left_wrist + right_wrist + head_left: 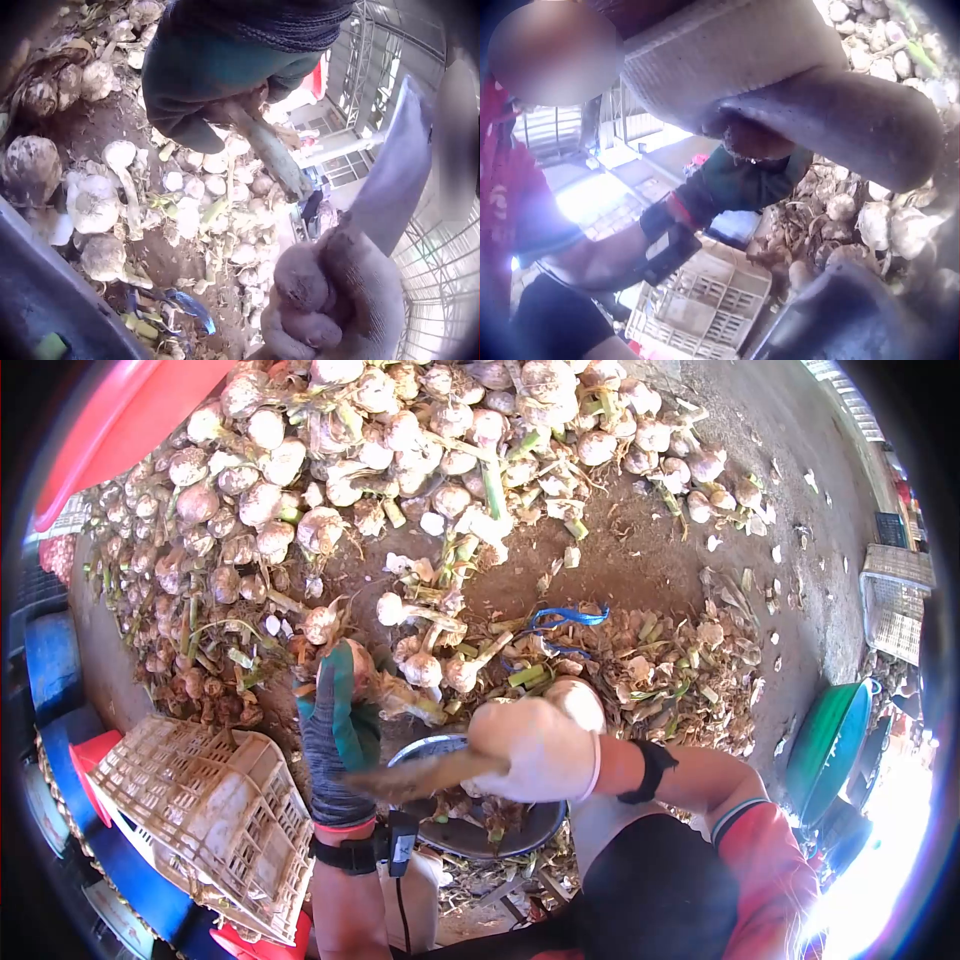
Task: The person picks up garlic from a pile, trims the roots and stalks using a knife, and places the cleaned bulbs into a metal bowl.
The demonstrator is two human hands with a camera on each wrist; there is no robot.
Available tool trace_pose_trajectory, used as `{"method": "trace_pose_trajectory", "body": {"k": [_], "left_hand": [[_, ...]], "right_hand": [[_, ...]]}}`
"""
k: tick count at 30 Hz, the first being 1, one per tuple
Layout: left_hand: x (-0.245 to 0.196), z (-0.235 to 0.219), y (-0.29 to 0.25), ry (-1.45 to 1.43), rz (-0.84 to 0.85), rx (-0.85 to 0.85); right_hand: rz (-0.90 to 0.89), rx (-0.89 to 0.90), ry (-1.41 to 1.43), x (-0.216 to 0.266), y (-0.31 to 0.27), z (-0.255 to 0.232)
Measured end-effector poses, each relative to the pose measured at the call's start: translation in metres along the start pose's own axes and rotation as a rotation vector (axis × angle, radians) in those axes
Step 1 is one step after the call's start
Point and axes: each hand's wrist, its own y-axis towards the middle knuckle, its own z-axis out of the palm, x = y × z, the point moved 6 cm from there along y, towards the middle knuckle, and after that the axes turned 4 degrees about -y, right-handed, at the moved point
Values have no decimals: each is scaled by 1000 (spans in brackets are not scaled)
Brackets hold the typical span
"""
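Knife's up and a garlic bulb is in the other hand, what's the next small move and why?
Probably bring the knife in the right hand across the stalk of the garlic bulb that the left hand holds; the stalk juts toward the blade, above the metal basin.

My left hand [340, 705], in a grey and green glove, is raised with its fingers curled, a black strap on the wrist. My right hand [535, 748], white-gloved, is fisted just right of it, forearm crossing in from the right.

Harsh daylight glare at lower right, fisheye-dark corners, blurry wrist views.
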Motion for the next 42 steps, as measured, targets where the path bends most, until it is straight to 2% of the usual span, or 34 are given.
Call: {"method": "trace_pose_trajectory", "body": {"k": [1, 2, 4, 5, 6, 8, 10, 11, 12, 13, 14, 15, 16, 17, 18, 19, 20, 21, 23, 24, 26, 27, 28, 30, 31, 35, 40, 42], "left_hand": [[9, 5, 1, -319, -379, -237], [12, 3, -7, -320, -381, -234], [22, 2, -27, -281, -390, -115], [-7, 38, -17, -425, -418, -124], [-17, 41, -17, -429, -419, -119], [-15, 45, -29, -57, -640, 51], [-27, 44, -33, 354, -439, 189], [-43, 55, -38, 386, -424, 282], [-57, 64, -42, 421, -398, 370], [-68, 82, -51, 363, -283, 686], [-67, 80, -54, 360, -291, 669], [-69, 81, -64, 457, -266, 808], [-69, 82, -66, 563, -207, 950], [-51, 69, -58, 598, -315, 849], [-33, 59, -55, 598, -322, 853], [-25, 44, -39, 937, -26, 668], [-25, 37, -28, 1248, 281, 450], [-16, 42, -18, 1245, 283, 452], [1, 51, 8, 1376, 187, 306], [12, 59, 14, 1373, 188, 302], [50, 62, 24, 1534, -35, 290], [60, 64, 29, 1584, -11, 248], [68, 64, 34, 1584, -8, 256], [78, 56, 44, 1439, -187, 164], [87, 49, 46, 1449, -203, 228], [67, 39, 23, 1505, -154, 213], [76, 32, 0, 1627, -109, 181], [71, 28, 3, 1379, -49, 127]], "right_hand": [[-1, 0, 0, -1, 2, 2], [13, -49, -27, -5, 4, 1], [15, -141, -130, -19, 8, -4], [81, -150, -94, -24, 12, -13], [144, -158, -60, -27, 16, -21], [97, -186, -82, -29, 19, -23], [26, -194, -89, -33, 18, -17], [183, -76, -137, -57, 15, 0], [514, 280, -144, -108, 8, 28], [512, 248, -183, -107, -1, 23], [500, 241, -220, -101, -10, 15], [489, 193, -151, -96, -12, 6], [480, 18, -82, -96, -10, -2], [521, -7, -22, -100, -3, -4], [576, -27, 41, -102, 2, -5], [584, -26, 41, -99, 4, -5], [510, -69, 33, -93, 8, -8], [432, -116, 25, -87, 12, -11], [425, -128, 45, -88, 11, -8], [415, -135, 67, -87, 11, -7], [438, -136, 84, -88, 8, -6], [443, -128, 77, -89, 7, -6], [447, -122, 70, -90, 6, -6], [431, -121, 62, -88, 4, -7], [408, -114, 53, -86, 4, -8], [410, -115, 17, -84, 1, -6], [395, -67, -14, -85, -1, 8], [365, -63, -56, -83, 0, 7]]}}
